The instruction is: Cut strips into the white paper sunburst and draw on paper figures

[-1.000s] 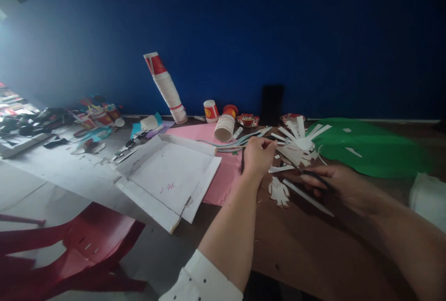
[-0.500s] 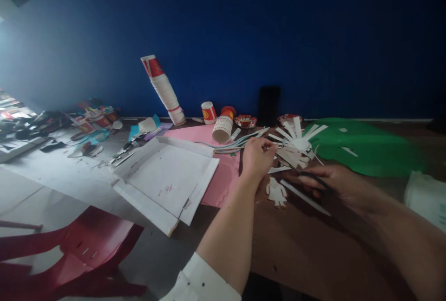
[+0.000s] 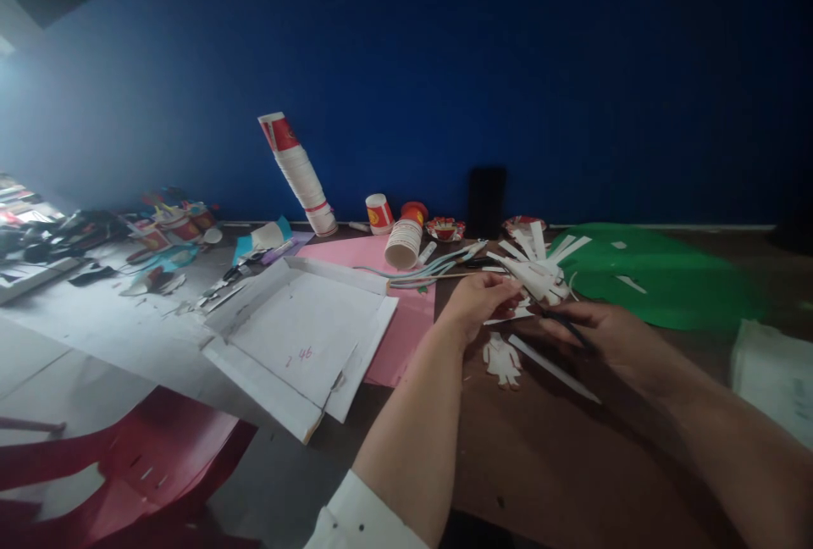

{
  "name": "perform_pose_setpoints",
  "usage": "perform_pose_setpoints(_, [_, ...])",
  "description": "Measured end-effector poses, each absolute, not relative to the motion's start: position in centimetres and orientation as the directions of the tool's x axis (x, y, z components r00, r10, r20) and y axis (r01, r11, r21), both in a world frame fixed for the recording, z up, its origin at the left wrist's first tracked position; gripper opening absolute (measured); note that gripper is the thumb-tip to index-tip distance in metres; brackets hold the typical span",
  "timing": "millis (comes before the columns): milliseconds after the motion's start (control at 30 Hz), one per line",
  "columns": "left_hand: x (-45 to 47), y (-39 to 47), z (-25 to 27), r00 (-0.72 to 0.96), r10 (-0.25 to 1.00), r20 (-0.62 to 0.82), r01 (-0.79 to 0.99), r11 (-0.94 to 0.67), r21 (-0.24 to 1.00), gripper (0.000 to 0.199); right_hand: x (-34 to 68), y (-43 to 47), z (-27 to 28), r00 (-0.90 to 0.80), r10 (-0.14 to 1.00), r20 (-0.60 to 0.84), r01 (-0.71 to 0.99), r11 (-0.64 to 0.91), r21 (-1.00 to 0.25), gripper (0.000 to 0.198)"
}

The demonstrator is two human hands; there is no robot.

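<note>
We seem to be mid-cutting: our right hand [image 3: 600,329] grips black-handled scissors [image 3: 567,329] beside white paper cut-outs [image 3: 544,280] on the brown table [image 3: 546,464]; our left hand [image 3: 479,305] narrows its fingers there, hold unclear. Snipping probably calls for steadied paper.

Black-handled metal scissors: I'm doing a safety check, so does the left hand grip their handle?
No, the black handle of the scissors is in the right hand.

Tray [image 3: 279,324] left, scissors [image 3: 568,329] right, cups [image 3: 303,180] behind
</note>
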State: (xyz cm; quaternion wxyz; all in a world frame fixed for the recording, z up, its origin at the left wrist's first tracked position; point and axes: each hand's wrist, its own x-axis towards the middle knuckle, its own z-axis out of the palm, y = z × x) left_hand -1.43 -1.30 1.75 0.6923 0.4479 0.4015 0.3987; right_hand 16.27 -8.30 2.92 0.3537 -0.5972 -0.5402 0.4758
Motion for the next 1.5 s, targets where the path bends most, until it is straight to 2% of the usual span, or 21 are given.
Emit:
perform_pose_setpoints(200, [-1.5,-1.4,1.9,0.382,0.903,-0.195,-0.285,0.317,0.905,0.026,16.4,-8.4,2.8,-0.038,0.982,-0.187,0.268,-0.17,-0.948,0.035])
perform_pose_setpoints(400, [-1.4,-1.4,2.2,0.367,0.907,-0.206,-0.267,0.314,0.911,0.018,16.2,-8.5,3.2,-0.126,0.975,-0.185,0.155,-0.165,-0.974,0.038])
perform_pose_setpoints(600, [-1.5,-1.4,2.2,0.369,0.909,-0.193,-0.251,0.297,0.921,0.023,16.0,-8.6,3.5,-0.127,0.966,-0.225,0.101,-0.213,-0.972,0.039])
perform_pose_setpoints(933, [-1.6,-1.3,2.3,0.384,0.901,-0.201,-0.243,0.308,0.92,0.015,16.0,-8.6,3.7,-0.122,0.974,-0.193,0.151,-0.174,-0.973,0.043])
perform_pose_setpoints(1100, [-1.5,-1.3,2.2,0.391,0.897,-0.205,-0.247,0.316,0.916,0.017,16.3,-8.1,2.6,-0.093,0.983,-0.161,0.172,-0.143,-0.975,0.05])
perform_pose_setpoints(1500, [-1.7,-1.3,2.2,0.408,0.889,-0.207,-0.263,0.331,0.906,0.024,16.8,-7.8,1.9,-0.117,0.984,-0.132,0.243,-0.1,-0.965,0.047])
